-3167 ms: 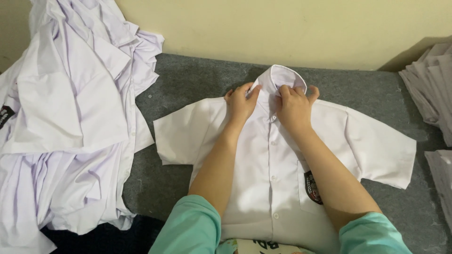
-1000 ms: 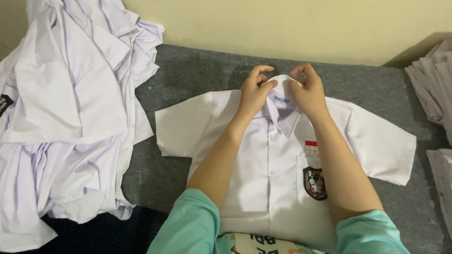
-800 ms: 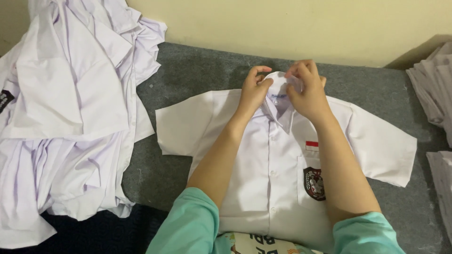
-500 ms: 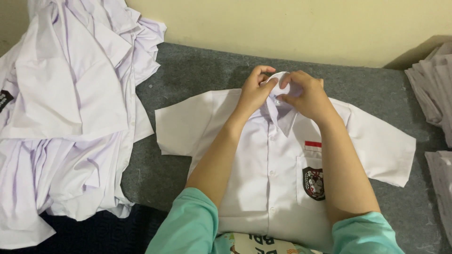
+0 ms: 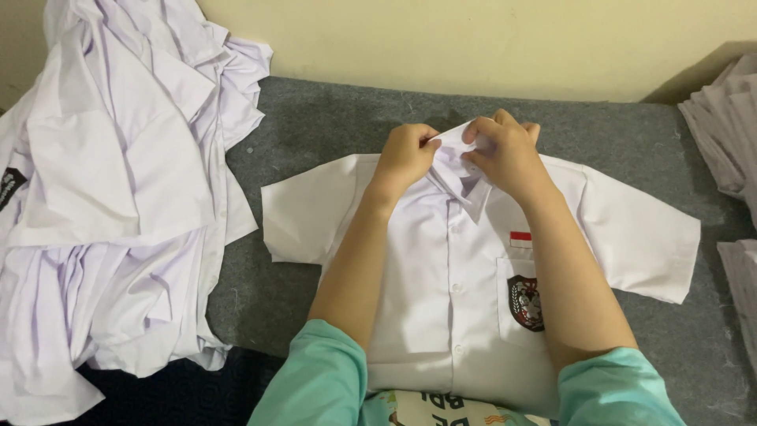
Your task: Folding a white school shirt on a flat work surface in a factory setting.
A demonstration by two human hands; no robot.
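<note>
A white short-sleeved shirt lies face up on a grey felt surface, sleeves spread, buttons closed down the front. It has a dark crest badge on the chest pocket and a small red and white patch above it. My left hand and my right hand are both at the collar, each pinching its white fabric between fingers and thumb. The hands hide most of the collar. My forearms lie over the shirt front, in teal sleeves.
A big heap of crumpled white shirts covers the left side. More pale folded garments sit at the right edge. A cream wall runs along the back of the grey surface.
My hands have lifted from the upper button placket to the collar and drawn close together, pinching it up. The chest badge is uncovered now. The shirt has stayed in place.
</note>
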